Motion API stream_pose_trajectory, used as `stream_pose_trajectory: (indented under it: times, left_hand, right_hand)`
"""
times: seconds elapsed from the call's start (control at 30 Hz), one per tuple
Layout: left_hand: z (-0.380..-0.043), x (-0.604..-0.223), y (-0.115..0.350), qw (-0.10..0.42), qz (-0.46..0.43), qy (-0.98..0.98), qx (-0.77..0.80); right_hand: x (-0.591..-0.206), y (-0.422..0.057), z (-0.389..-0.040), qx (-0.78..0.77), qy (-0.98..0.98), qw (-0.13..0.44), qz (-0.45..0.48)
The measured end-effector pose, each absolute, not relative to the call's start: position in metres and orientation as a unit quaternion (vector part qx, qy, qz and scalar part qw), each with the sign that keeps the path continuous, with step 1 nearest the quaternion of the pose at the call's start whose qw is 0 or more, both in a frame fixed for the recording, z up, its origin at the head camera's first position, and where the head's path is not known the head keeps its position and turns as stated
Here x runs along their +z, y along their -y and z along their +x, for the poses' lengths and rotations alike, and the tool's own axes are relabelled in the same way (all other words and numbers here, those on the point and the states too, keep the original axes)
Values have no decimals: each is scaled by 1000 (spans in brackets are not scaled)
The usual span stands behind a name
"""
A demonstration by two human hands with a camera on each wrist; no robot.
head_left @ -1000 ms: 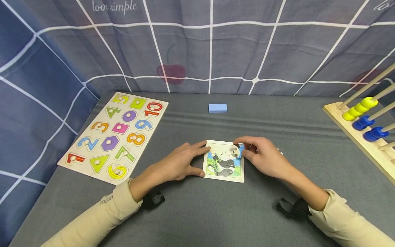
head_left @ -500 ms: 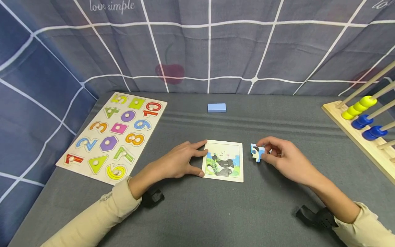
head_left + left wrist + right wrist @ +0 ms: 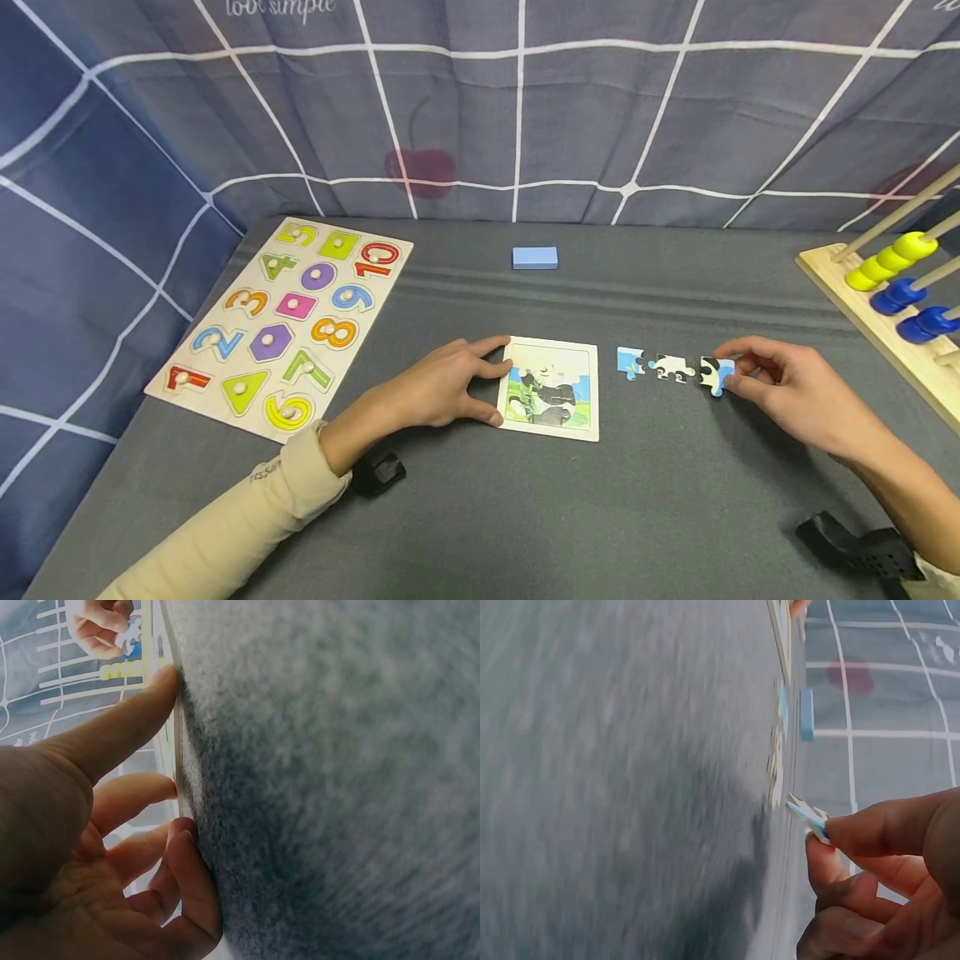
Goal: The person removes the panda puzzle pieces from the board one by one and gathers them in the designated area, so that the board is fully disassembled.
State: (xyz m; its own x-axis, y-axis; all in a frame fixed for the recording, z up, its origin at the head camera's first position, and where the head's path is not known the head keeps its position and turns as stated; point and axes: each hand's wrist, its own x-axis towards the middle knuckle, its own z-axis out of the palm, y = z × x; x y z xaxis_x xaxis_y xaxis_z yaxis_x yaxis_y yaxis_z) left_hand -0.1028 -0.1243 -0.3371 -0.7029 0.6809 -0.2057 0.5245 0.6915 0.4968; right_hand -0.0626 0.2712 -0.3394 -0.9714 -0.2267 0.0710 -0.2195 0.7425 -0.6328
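A small panda jigsaw board (image 3: 551, 430), with part of its top row bare, lies flat on the dark cloth. My left hand (image 3: 438, 385) touches its left edge, thumb and fingers spread along it. To the right, my right hand (image 3: 783, 387) pinches a blue, black and white jigsaw piece (image 3: 716, 375) between thumb and finger. In the right wrist view, that jigsaw piece (image 3: 810, 817) is tilted and held off the cloth. Two other pieces lie between board and right hand: a blue one (image 3: 631, 362) and a white-and-black one (image 3: 672, 368).
A number-and-shape peg board (image 3: 247, 367) lies at the left. Behind the jigsaw sits a blue block (image 3: 535, 258). A wooden bead rack (image 3: 862, 308) with yellow and blue beads stands at the right. A checked curtain (image 3: 480, 117) hangs at the back.
My right hand has lifted the jigsaw piece off the board's top right and carried it rightwards, past the two loose pieces now in sight. My left hand stays at the board's edge.
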Motion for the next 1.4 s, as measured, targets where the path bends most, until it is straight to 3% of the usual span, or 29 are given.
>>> stream_pose_trajectory:
  times: [0.23, 0.67, 1.4]
  left_hand:
    - [-102, -336, 123, 201, 326, -901, 204]
    - [-103, -336, 122, 204, 325, -900, 205]
    - [-103, -335, 121, 204, 324, -903, 197]
  right_hand:
    - [-348, -285, -68, -314, -942, 29, -113]
    - [-353, -280, -76, -258, -957, 15, -132]
    - [-349, -280, -76, -295, -946, 60, -118]
